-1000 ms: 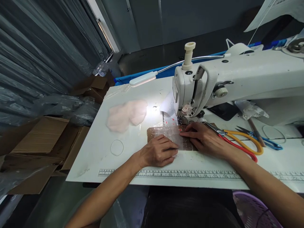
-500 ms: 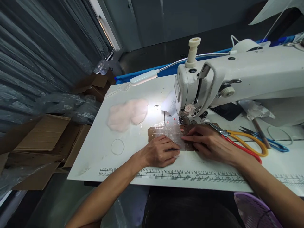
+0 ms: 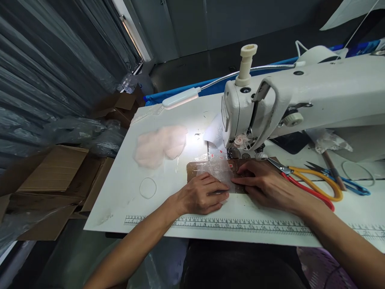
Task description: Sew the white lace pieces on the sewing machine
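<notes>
A brown sheet [image 3: 192, 171] lies flat on the table before the white sewing machine [image 3: 236, 112]. On it is a piece of sheer whitish fabric [image 3: 217, 170] with small red marks near the needle area. My left hand [image 3: 204, 194] rests over the fabric's near left part, fingers bent and close together on it; their tips are partly hidden. From the right, my right hand [image 3: 264, 180] lies on the brown sheet. Its fingers are stretched and apart, with one fingertip touching the fabric's right edge.
Scissors with orange and red handles [image 3: 315, 188] lie right of my right hand, near blue-handled scissors [image 3: 355, 186]. Pale pink pieces [image 3: 161, 146] and a thin ring [image 3: 148, 188] are at the left. A lamp [image 3: 182, 98] lights the table [image 3: 120, 192]; cardboard boxes [image 3: 57, 168] stand beyond its left edge.
The view has shifted slightly. Both hands keep nearly the same place on the fabric and brown sheet; my right hand's fingers have moved only a little.
</notes>
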Motion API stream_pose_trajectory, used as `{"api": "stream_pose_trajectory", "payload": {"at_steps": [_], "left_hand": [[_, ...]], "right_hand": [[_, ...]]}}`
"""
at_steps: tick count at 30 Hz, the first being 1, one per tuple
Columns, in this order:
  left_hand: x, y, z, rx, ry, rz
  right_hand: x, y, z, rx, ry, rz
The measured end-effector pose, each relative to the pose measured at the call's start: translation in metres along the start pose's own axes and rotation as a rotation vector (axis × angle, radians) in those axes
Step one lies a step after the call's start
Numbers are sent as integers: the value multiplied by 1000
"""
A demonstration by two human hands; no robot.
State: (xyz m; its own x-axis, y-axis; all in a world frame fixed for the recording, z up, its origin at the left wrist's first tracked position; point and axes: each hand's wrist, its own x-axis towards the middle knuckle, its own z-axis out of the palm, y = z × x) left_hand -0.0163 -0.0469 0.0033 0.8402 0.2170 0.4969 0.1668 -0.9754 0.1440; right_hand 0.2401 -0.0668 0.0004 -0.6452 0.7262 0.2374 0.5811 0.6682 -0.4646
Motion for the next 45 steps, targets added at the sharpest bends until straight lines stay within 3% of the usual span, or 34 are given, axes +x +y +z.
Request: {"api": "stream_pose_trajectory", "payload": {"at_steps": [6,10,14,18,23,30,45], "left_hand": [[0,0,-1,-87,76,-26],[7,-13,-6,-23,148,-150],[20,-27,-8,111,-31,-208],[29,-27,-4,228,-249,-206],[35,-32,-1,389,-370,-208],[36,-57,-1,311,-326,-213],[29,-58,5,190,-278,-276]], "right_hand": [[1,-2,0,3,14,5],[2,-4,0,-1,34,18],[1,-4,1,-33,60,15],[0,-3,4,-57,80,14],[3,1,11,-130,104,56],[9,4,17,-180,150,125],[4,3,21,-212,180,129]]}}
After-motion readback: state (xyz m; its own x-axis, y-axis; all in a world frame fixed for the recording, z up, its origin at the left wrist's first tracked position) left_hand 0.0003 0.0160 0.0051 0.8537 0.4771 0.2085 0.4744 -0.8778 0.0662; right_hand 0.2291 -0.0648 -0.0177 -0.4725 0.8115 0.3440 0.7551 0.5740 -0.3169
